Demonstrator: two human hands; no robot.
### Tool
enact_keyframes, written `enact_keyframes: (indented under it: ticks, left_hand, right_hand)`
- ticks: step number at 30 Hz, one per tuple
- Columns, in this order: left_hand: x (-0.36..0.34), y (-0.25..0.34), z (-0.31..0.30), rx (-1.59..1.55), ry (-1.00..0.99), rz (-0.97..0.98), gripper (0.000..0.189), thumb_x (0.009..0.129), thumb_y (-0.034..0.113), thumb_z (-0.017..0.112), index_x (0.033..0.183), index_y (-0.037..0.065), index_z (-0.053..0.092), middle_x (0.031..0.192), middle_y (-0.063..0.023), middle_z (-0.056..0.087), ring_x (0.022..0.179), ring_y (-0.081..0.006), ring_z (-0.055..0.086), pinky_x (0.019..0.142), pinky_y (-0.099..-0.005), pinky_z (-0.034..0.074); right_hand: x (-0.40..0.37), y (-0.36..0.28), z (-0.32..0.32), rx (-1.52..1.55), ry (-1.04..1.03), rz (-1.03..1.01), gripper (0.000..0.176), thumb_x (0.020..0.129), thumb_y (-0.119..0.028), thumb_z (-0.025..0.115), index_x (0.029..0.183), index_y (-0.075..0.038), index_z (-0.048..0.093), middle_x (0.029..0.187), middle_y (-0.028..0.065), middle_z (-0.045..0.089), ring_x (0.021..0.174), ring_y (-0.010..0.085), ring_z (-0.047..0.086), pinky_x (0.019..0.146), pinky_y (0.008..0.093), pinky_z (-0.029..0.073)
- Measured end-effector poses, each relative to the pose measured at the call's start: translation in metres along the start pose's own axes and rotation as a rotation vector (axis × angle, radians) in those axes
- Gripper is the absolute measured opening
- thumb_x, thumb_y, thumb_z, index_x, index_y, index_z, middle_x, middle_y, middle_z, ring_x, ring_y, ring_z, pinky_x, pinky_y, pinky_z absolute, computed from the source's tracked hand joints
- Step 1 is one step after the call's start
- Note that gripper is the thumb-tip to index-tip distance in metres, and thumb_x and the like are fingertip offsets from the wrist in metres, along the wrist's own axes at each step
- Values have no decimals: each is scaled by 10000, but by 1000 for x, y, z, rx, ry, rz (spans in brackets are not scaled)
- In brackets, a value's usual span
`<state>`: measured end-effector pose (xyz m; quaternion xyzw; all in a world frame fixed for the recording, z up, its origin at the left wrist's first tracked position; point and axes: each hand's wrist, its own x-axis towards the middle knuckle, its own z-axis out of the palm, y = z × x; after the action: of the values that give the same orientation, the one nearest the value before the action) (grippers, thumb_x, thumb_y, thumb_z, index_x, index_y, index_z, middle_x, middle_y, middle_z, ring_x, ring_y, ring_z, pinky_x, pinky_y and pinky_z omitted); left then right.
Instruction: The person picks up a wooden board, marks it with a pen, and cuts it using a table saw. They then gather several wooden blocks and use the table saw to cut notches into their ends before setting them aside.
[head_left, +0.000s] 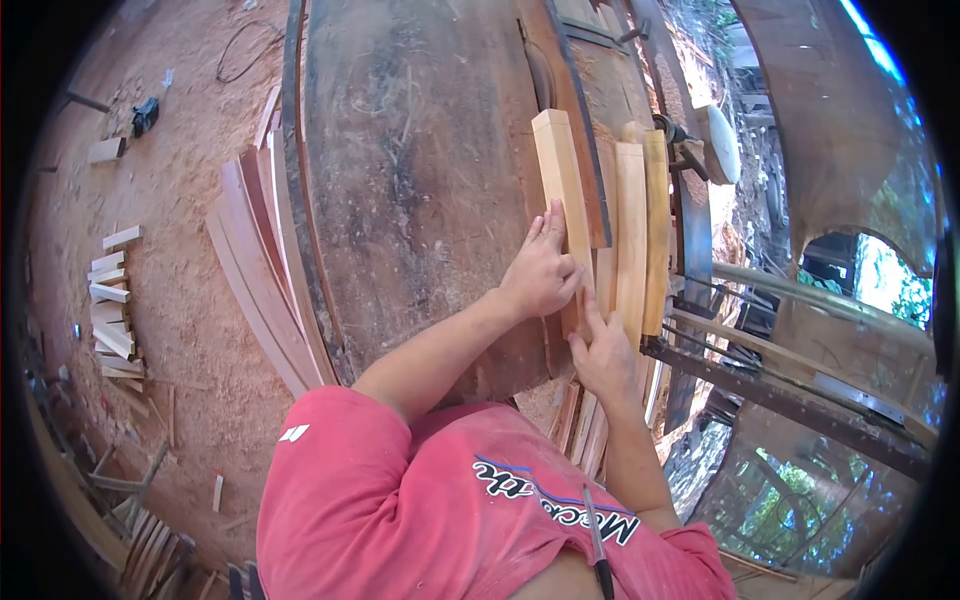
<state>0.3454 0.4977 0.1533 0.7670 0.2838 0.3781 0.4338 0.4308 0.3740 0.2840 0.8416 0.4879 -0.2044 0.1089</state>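
A long pale wooden block [558, 175] lies on a dark, worn saw table [420, 180], along a dark fence strip [597, 215]. My left hand [541, 272] lies over the block's near half, fingers spread along it and pressing it down. My right hand [603, 357] holds the block's near end, one finger stretched up along its edge. Two more pale wooden lengths [631, 235] and a yellower one [655, 220] lie just right of the fence.
Several curved slats [262, 280] lean against the table's left edge. Short cut pieces [110, 300] lie in rows on the sawdust floor. A metal machine frame [800, 370] stands at the right. More slats [585, 425] stick out below the table.
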Motion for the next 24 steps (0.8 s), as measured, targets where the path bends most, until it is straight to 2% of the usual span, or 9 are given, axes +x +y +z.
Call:
enact_keyframes:
  ticks: [8, 10, 16, 20, 24]
  left_hand:
    - [-4, 0, 1, -18, -6, 21, 346, 876, 225, 647, 745, -92, 696, 1475, -514, 178, 1401, -603, 274, 1158, -609, 272]
    - [-3, 1, -1, -11, -13, 38, 356, 878, 228, 647, 732, -94, 690, 1478, -512, 176, 1411, -599, 258, 1155, -616, 273]
    - [13, -13, -3, 2, 19, -61, 374, 921, 222, 606, 778, -117, 667, 1492, -498, 163, 1436, -585, 201, 1163, -628, 240]
    - [21, -21, -6, -87, 4, -29, 379, 937, 216, 591, 765, -115, 656, 1519, -462, 171, 1446, -567, 191, 1160, -656, 210]
    - [27, -23, -19, -22, -67, -32, 413, 950, 239, 599, 727, -104, 657, 1538, -429, 189, 1461, -528, 204, 1160, -653, 214]
  right_hand:
    - [-6, 4, 7, 41, 91, -63, 715, 883, -250, 653, 1546, -241, 383, 1014, 239, 522, 911, 441, 606, 824, 505, 519]
    - [-7, 2, 5, 23, 51, -30, 720, 883, -245, 650, 1549, -241, 377, 1015, 238, 521, 908, 441, 605, 822, 507, 518]
    - [-10, 8, 17, -25, 103, -58, 753, 878, -291, 679, 1558, -247, 358, 1010, 227, 528, 894, 422, 607, 804, 508, 515]
    - [-9, 12, 17, -51, 108, -74, 761, 879, -304, 686, 1560, -237, 353, 993, 203, 543, 885, 404, 608, 804, 498, 513]
    - [-6, 13, -3, 86, 153, -160, 726, 861, -245, 699, 1526, -190, 413, 956, 177, 566, 884, 393, 606, 809, 485, 507]
